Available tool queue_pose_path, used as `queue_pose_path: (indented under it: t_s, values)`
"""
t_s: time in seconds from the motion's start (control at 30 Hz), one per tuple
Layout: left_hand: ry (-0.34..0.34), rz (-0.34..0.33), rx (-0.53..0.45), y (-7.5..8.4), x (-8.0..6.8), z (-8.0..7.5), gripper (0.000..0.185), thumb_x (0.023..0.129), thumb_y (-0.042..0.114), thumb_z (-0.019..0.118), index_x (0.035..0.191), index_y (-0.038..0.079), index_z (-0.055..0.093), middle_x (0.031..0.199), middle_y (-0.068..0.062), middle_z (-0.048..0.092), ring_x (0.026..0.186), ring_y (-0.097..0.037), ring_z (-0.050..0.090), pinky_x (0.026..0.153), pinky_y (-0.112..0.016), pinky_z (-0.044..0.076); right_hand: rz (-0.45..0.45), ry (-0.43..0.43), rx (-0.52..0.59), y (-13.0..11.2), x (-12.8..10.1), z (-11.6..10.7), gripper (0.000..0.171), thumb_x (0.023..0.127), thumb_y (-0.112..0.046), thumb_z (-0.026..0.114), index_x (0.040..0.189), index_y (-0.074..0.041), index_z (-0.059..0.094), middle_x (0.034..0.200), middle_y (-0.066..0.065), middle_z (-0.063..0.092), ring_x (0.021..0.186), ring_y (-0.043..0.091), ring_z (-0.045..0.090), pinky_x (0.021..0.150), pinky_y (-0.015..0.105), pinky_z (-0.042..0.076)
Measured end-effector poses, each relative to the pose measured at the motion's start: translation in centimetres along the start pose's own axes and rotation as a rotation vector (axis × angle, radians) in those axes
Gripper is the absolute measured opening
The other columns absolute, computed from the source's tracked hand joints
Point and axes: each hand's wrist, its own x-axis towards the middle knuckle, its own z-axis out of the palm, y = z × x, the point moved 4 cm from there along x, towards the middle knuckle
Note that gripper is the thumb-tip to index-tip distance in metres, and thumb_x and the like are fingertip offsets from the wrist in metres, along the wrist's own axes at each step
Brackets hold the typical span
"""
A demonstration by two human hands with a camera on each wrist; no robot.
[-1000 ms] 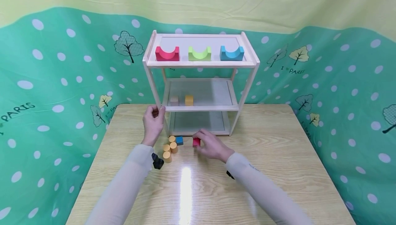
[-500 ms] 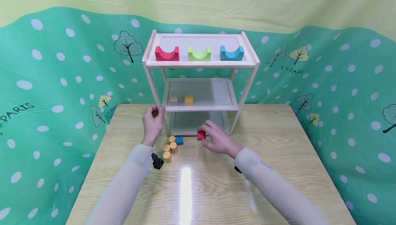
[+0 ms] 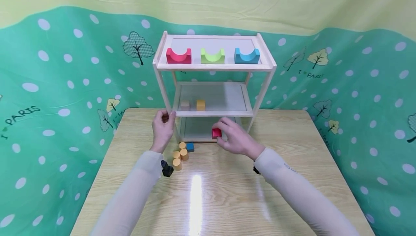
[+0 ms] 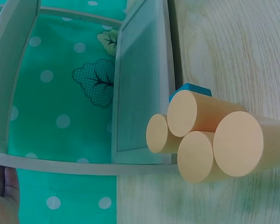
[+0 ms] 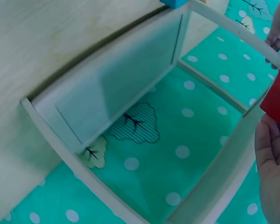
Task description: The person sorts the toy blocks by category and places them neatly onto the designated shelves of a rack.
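The left hand (image 3: 162, 129) grips the rack (image 3: 214, 67) by its front left post at middle-shelf height, probably to steady it while the other hand works. Just right of that wrist, four pegs (image 3: 177, 164) stand upright in a tight cluster on the table (image 3: 224, 200), with a blue cube (image 3: 190, 147) beside them; they seem grouped there to stay within reach without blocking the shelves. The rack's top tier bears three arches, hollow side up: red (image 3: 179, 59), green (image 3: 212, 59), blue (image 3: 247, 59), evenly spaced along the front. Its middle tier holds a pale cube (image 3: 185, 105) and, to the right, a yellow cube (image 3: 200, 105), apart and near the front edge. Farther right, the red cube (image 3: 216, 133) is off the table, before the opening under the middle tier, pinched between thumb and fingers of the right hand (image 3: 238, 137), apparently leaving its far side unobstructed.
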Motion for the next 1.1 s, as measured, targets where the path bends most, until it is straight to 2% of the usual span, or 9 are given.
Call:
queue_pose_path:
  t_s: [0.33,0.57,0.7,1.1]
  values:
    - [-0.007,-0.019,0.014,0.2,-0.1,0.1,0.034,0.095,0.034,0.058,0.105,0.001,0.057,0.098,-0.011,0.059,0.087,-0.020,0.056,0.077,-0.028,0.048,-0.013,0.015,0.009,0.4,1.5,-2.5,0.028,0.083,-0.010,0.063,0.111,-0.008,0.061,0.103,0.000,0.052,0.089,0.016,0.051,0.078,0.027,0.048]
    - [-0.026,0.009,-0.045,3.7,-0.7,-0.3,0.024,0.096,0.010,0.058,0.104,-0.012,0.056,0.098,-0.027,0.058,0.089,-0.034,0.056,0.084,-0.049,0.046,-0.017,0.065,0.024,1.3,3.2,-3.9,0.027,0.083,-0.009,0.063,0.110,-0.008,0.062,0.104,0.001,0.053,0.090,0.014,0.049,0.079,0.029,0.047]
    - [-0.027,0.019,-0.028,4.0,-0.8,-0.4,0.024,0.096,0.010,0.057,0.104,-0.012,0.056,0.097,-0.026,0.058,0.088,-0.033,0.056,0.083,-0.046,0.047,-0.019,0.083,0.021,2.2,4.0,-4.2,0.026,0.082,-0.008,0.063,0.108,-0.006,0.062,0.103,0.003,0.053,0.091,0.017,0.049,0.080,0.030,0.046]
    - [-0.031,-0.001,-0.020,4.3,-1.0,-0.6,0.025,0.096,0.011,0.057,0.105,-0.012,0.056,0.099,-0.027,0.058,0.090,-0.036,0.056,0.081,-0.040,0.047,0.041,0.051,-0.028,3.5,5.9,-3.6,0.026,0.084,-0.009,0.063,0.110,-0.005,0.064,0.105,0.005,0.055,0.093,0.016,0.049,0.081,0.031,0.047]
